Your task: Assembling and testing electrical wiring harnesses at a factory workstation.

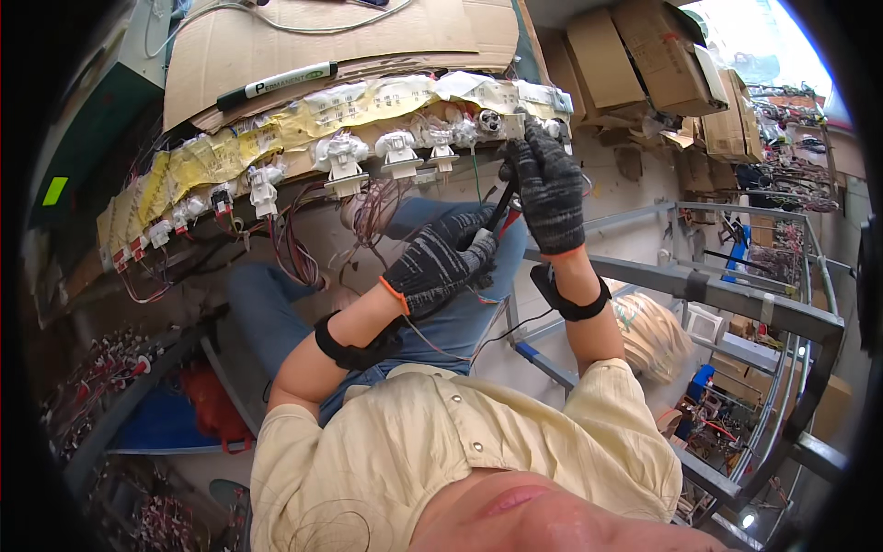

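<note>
My left hand point(441, 265), in a dark grey knit glove with an orange cuff, is closed around the lower end of a black-handled hand tool point(503, 204). The tool slants up toward my right hand point(550, 191); its exact kind is not clear. That hand wears a matching glove, its fingers bent together at the right end of the board's edge, by a small white connector point(515, 126). What its fingertips grip is hidden. Just left of them sits a round silver-grey part point(489, 121). A row of white plastic connectors point(399, 153) lines the edge, with wires point(370, 212) hanging below.
A cardboard-covered board point(349, 41) carries yellowed labelled tape point(244, 143) and a black-and-white marker point(276, 85). Cardboard boxes point(635, 55) stand at the far right. A grey metal frame point(736, 299) is at my right. Wire bundles point(101, 377) hang at the lower left.
</note>
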`<state>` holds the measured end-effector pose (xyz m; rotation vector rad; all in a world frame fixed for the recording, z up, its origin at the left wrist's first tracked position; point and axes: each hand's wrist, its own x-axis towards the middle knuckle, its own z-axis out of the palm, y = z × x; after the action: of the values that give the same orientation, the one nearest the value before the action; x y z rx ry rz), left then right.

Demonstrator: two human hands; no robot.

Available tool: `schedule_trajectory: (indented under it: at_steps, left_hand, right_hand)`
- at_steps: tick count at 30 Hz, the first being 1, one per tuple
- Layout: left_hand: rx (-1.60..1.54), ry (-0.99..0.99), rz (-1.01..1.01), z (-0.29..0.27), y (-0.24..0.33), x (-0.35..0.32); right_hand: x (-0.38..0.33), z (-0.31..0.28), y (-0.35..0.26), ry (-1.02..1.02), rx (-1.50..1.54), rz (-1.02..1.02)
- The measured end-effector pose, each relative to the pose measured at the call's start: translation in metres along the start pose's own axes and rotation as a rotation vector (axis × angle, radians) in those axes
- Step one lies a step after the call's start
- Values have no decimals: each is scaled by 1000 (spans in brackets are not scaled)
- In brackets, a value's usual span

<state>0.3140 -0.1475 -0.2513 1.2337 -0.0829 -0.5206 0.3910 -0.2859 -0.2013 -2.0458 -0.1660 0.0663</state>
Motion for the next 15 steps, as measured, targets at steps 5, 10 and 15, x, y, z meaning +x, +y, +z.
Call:
schedule_trajectory:
  at_steps: [5,10,15]
  left_hand:
    - [65,-69,138,-5,-17,13]
    - [86,-85,146,-7,-21,15]
    - [-37,-131,87,-8,-10,11]
  right_hand:
    - [15,2,34,49,-137,-143]
    - [14,11,27,82,-62,-103]
    - [12,14,8,89,-49,63]
